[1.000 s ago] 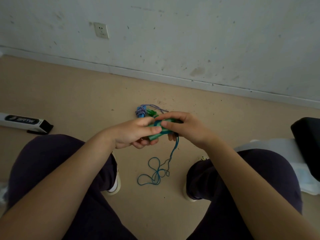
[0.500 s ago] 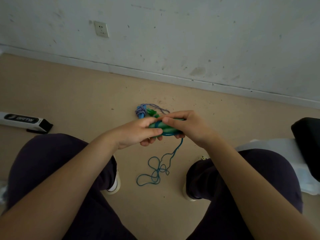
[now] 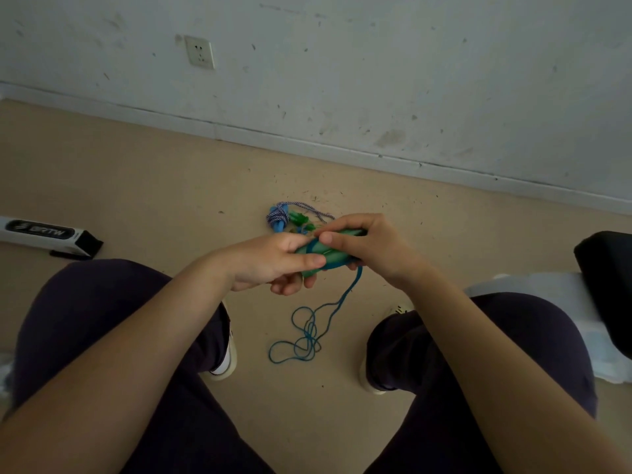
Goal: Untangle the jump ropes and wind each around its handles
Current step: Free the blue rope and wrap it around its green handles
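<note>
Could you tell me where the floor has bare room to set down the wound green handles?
Bare floor lies between the white box and the striped rope bundle, and along the wall base. Between the shoes it is crowded: the loose blue cord lies there, under the left hand and right hand.

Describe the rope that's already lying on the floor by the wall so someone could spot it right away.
Start at the wall socket and drop down to the tan floor. Just beyond the two hands lies a small bundled jump rope. Unlike the plain teal rope trailing from the hands, its cord is blue-and-white striped and wound tightly.
</note>
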Action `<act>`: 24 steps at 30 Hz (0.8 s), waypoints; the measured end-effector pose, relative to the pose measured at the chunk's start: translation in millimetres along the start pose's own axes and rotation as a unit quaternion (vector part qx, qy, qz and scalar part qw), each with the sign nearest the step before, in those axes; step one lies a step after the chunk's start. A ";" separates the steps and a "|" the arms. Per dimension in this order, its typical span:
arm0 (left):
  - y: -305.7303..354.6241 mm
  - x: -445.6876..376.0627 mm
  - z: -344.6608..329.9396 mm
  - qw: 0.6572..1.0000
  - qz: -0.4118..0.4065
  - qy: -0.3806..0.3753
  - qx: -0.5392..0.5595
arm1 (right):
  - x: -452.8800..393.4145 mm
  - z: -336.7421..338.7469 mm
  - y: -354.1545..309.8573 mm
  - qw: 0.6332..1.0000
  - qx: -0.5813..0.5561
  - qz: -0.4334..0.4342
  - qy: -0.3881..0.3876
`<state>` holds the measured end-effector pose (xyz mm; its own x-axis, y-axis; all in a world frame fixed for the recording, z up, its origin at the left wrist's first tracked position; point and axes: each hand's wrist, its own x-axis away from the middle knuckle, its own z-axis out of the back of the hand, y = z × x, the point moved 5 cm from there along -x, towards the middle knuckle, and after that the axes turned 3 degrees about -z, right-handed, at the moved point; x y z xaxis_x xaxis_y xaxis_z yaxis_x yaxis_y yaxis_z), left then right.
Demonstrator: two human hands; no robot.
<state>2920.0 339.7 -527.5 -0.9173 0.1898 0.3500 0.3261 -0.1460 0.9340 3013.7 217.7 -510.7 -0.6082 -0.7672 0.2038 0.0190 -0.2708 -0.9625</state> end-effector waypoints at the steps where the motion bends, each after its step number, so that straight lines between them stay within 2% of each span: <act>1: 0.0 -0.2 0.5 1.000 -0.007 0.005 0.004 | 0.0 0.5 -0.2 1.000 -0.007 0.003 0.009; 6: 3.1 -2.4 1.9 0.998 -0.044 0.038 0.030 | -2.9 0.5 1.1 0.996 -0.081 0.005 0.041; 10: 5.5 -4.1 16.7 0.980 -0.084 0.153 0.093 | -2.9 -5.6 2.9 0.996 -0.085 0.007 0.001; 12: 6.7 -4.3 20.9 0.973 -0.103 0.186 0.091 | -2.9 -9.2 3.6 0.998 -0.069 0.015 -0.002; 15: 6.7 -4.2 19.5 0.970 -0.110 0.196 0.097 | -3.0 -10.5 4.8 0.999 -0.042 0.004 0.020; 20: 7.9 -3.5 18.2 0.976 -0.123 0.168 0.066 | -2.2 -12.6 3.7 1.000 -0.016 -0.006 0.015; 24: 5.0 -4.4 18.6 0.977 -0.096 0.183 0.060 | -3.6 -14.8 8.7 0.999 0.023 -0.038 0.021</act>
<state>2929.9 356.1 -523.1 -0.9774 -0.1602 0.1380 0.1435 -0.0231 0.9894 3004.4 226.7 -522.5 -0.6423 -0.7182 0.2676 0.0066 -0.3544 -0.9351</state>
